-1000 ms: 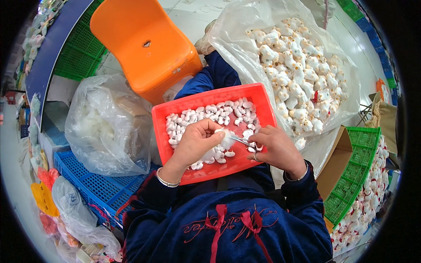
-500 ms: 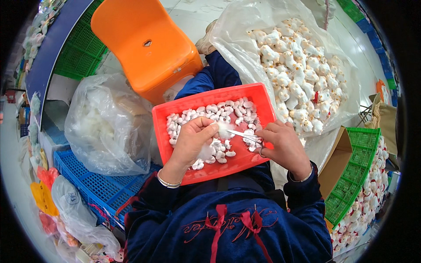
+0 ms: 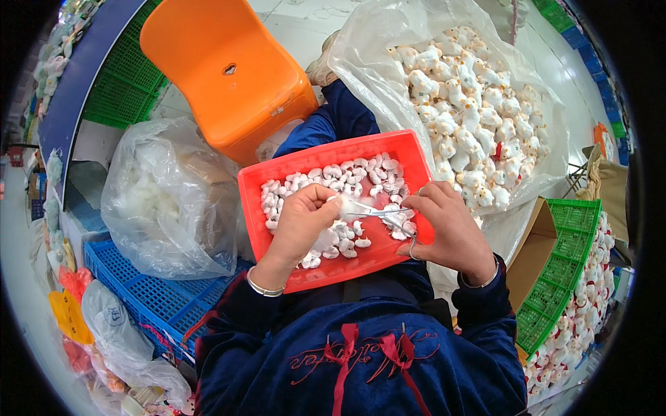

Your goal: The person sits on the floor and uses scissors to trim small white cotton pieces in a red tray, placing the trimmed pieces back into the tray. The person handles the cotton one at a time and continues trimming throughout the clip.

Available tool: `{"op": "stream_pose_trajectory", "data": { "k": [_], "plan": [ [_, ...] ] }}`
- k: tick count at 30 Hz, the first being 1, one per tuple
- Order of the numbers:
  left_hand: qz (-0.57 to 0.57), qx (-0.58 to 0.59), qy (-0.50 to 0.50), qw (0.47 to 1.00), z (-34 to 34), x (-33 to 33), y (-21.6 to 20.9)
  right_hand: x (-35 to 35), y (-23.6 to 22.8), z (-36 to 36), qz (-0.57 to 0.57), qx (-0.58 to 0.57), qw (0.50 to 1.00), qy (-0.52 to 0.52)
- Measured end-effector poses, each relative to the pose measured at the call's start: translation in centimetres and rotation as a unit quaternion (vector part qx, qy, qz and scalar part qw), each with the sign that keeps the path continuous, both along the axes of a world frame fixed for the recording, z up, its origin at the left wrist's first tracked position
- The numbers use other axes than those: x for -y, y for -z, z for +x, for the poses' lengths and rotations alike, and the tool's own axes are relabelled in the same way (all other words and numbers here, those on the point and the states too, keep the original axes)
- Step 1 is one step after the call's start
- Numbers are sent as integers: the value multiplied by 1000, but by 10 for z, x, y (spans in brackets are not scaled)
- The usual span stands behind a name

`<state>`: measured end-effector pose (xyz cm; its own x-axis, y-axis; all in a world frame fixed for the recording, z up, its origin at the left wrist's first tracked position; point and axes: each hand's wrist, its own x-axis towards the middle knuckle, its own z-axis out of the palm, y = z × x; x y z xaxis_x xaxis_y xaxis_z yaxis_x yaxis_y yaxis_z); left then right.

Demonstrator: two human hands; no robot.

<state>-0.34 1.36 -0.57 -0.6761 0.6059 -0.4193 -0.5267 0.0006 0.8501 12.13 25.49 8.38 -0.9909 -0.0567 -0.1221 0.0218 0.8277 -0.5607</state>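
Note:
My left hand (image 3: 302, 225) is closed in a pinch over the red tray (image 3: 374, 267), with a tuft of white stuffing fluff (image 3: 341, 205) at its fingertips. Any small piece under the fluff is hard to make out. Silver scissor-handled forceps (image 3: 378, 211) are in my right hand (image 3: 454, 232), thumb and fingers at the spread loops. Their jaws are parted and point left into the fluff. Many small white curved fabric pieces (image 3: 288, 182) lie in the tray on my lap. More loose fluff (image 3: 325, 240) hangs below my left fingers.
Ahead stands an orange chair (image 3: 222, 76). At the right, a large clear bag (image 3: 368, 62) holds many white plush toys (image 3: 472, 125). To the left, a bag of stuffing (image 3: 170, 201) rests on a blue crate (image 3: 152, 295). A green crate (image 3: 562, 270) and cardboard box (image 3: 533, 253) stand right.
The forceps' handles and jaws have spread apart, and my right fingers have opened wider with them. My left hand has barely moved, still pinching the fluff.

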Motion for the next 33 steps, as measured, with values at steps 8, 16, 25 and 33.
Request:
{"op": "stream_pose_trajectory", "data": {
  "k": [8, 16, 25, 33],
  "plan": [
    [33, 16, 19, 999, 5, -2, -3, 0, 9, -1, 47, 78, 995, -37],
    [22, -23, 21, 999, 6, -1, -9, -3, 21, 5, -33, 38, 999, -20],
    [22, -81, 1, 996, 11, -4, -8, -5, 16, -1, -25, 35, 999, -26],
    [31, -2, 19, 999, 7, 0, -5, -6, 11, 2, 7, 113, 994, -6]
  ]
}}
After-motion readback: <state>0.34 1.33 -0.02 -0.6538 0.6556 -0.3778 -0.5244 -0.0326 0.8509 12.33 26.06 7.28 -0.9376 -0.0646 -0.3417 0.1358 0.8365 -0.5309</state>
